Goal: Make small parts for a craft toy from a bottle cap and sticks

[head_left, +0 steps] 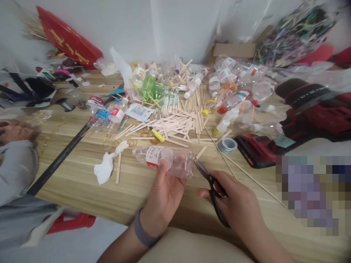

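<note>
A clear plastic bottle [178,164] with a red and white label lies sideways in my left hand [167,193], whose thumb presses near the label. Its neck points left and its base faces right. My right hand [238,204] is closed around the black handles of a pair of scissors [212,180]. The scissor blades reach the base end of the bottle; whether they cut into the plastic I cannot tell. Just beyond the bottle lie loose wooden craft sticks [175,126] and a yellow-handled utility knife [157,135].
A red and black power tool [309,120] stands at the right, beside a roll of tape [227,145]. Several empty bottles [225,73] crowd the back. Crumpled tissue [104,168] and a long black strip [63,157] lie left, near another person's arm [15,164].
</note>
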`<state>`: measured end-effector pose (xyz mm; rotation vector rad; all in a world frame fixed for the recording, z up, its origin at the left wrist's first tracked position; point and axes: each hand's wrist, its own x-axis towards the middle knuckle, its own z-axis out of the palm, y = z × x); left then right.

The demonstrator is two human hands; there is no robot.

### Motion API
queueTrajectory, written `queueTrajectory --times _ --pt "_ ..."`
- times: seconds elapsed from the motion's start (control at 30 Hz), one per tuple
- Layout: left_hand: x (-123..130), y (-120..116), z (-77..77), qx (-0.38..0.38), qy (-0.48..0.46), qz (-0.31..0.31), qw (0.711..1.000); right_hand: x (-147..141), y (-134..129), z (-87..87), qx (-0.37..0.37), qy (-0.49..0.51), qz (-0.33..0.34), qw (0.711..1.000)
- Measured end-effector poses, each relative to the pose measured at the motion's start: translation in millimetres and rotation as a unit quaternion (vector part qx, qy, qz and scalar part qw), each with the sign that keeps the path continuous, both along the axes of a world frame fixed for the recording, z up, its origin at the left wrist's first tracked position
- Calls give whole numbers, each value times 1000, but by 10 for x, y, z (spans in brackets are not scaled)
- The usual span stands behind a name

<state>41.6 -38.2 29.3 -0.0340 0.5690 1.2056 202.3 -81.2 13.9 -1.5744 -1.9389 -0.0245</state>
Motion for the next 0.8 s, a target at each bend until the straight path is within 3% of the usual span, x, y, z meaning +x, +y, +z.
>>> queueTrajectory --times 0.17,0.53,0.63,0.73,0.8 --pt "-6 -11 20 -4 11 -4 1000 3 -35 5 16 -47 3 999" --pt "3 -57 -70 61 53 14 997 -31 -40 15 -2 -41 -20 999" --pt "8 -67 -64 65 56 0 996 -74 -44 56 -62 79 -8 995" --pt "-18 -55 -75 65 74 -13 995 -76 -39 89 -157 287 24 945" --pt "-81 -28 -102 70 109 2 992 -26 -16 77 -178 352 -3 919"
